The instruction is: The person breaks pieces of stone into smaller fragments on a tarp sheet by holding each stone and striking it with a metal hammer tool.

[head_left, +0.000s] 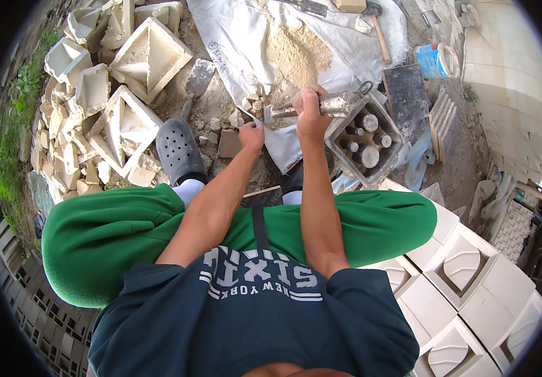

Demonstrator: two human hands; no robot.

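Observation:
My right hand (310,113) is wrapped round a dusty metal cylinder (342,104), held nearly level with its far end over a square grey box. A wire loop shows at that end. The other end points left, above the edge of a white woven sheet (233,38). Lower and to the left, my left hand (252,135) is closed with its fingers at the sheet's near edge, seemingly pinching it. A heap of pale sandy powder (296,56) lies on the sheet. Several round, dusty posts stand inside the grey box (337,164).
Broken cream-coloured hollow blocks (148,60) pile up at the left, with a trowel (199,78) beside them. A hammer (381,39), blue bucket (431,61), dark board (407,94) and stacked slats (442,122) lie at the right. Pale patterned blocks (459,264) fill the lower right.

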